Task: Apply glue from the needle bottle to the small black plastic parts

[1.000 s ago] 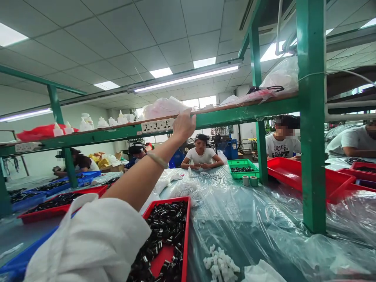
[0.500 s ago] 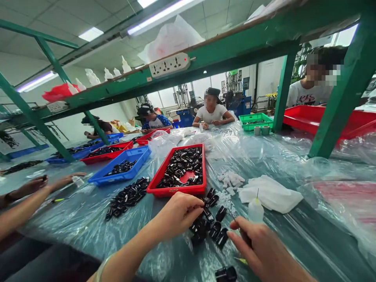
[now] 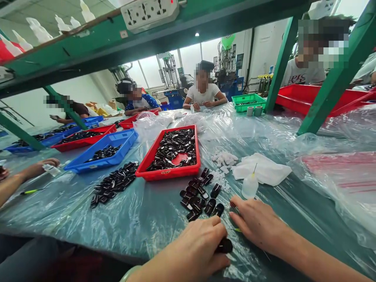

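Note:
My left hand (image 3: 202, 243) is low in the middle, its fingers closed around a black plastic part (image 3: 225, 245) whose rounded end shows. To the right, my right hand (image 3: 258, 225) pinches a thin metal tool, seemingly tweezers (image 3: 234, 205), mostly covered by the fingers. Beyond both hands lies a loose group of glossy black parts (image 3: 195, 199). A yellow-green pointed tool (image 3: 237, 230) lies partly under my right hand. Behind that hand a translucent squeeze bottle (image 3: 250, 187) with a needle tip stands by a white cloth (image 3: 264, 170).
A red tray (image 3: 169, 172) of black parts stands ahead, with a blue tray (image 3: 101, 162) and a black pile (image 3: 114, 184) to its left. White bits (image 3: 225, 160) lie right of it. A green shelf beam (image 3: 88, 51) crosses above. A co-worker's hand (image 3: 41, 168) is at left.
My left hand has come from the black group down toward me and closed on the separate black part. My view has tipped downward; my right hand stays near the bottle.

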{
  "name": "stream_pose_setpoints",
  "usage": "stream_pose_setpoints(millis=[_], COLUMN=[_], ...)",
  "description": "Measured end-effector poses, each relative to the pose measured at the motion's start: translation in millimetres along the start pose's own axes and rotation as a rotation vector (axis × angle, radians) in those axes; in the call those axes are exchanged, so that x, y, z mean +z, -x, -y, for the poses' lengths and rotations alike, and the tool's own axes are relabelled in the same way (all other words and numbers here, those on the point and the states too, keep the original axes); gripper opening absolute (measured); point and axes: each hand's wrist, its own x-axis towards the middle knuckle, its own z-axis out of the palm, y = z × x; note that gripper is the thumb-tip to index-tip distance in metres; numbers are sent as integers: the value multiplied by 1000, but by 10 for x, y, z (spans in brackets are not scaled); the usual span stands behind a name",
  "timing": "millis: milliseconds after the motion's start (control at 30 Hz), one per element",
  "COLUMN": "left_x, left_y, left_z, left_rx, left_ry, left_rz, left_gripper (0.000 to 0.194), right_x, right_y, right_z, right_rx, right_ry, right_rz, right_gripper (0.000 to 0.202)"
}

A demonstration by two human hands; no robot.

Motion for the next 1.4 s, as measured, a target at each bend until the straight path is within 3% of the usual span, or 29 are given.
stream_pose_setpoints(millis=[67, 167, 433, 600, 967, 1133, 1267, 1400], left_x=[60, 57, -174, -131, -20, -33, -52, -52], left_y=[-19, -59, -320, -414, -362, -357, -369, -415], left_z=[33, 106, 137, 167, 298, 302, 299, 302], left_rx=[-14, -20, -133, -120, 62, 50, -5, -146], left_ry=[9, 91, 538, 659, 485, 432, 453, 643], left_rz=[19, 2, -118, -240, -464, -446, -451, -431], left_gripper=[12, 16, 16, 15, 7, 9, 10, 10], right_x=[13, 29, 125, 158, 176, 155, 118, -8], right_y=[4, 10, 0, -25, -10, -14, -15, 27], right_z=[0, 7, -16, -16, -50, -42, -50, -50], right_rx=[-7, -8, -49, -79, -145, -166, -252, -380], right_ry=[16, 34, 24, 11, -3, -6, -55, -228], right_rz=[0, -9, -43, -66, -136, -168, -322, -675], right_gripper=[2, 3, 10, 14, 12, 11, 14, 15])
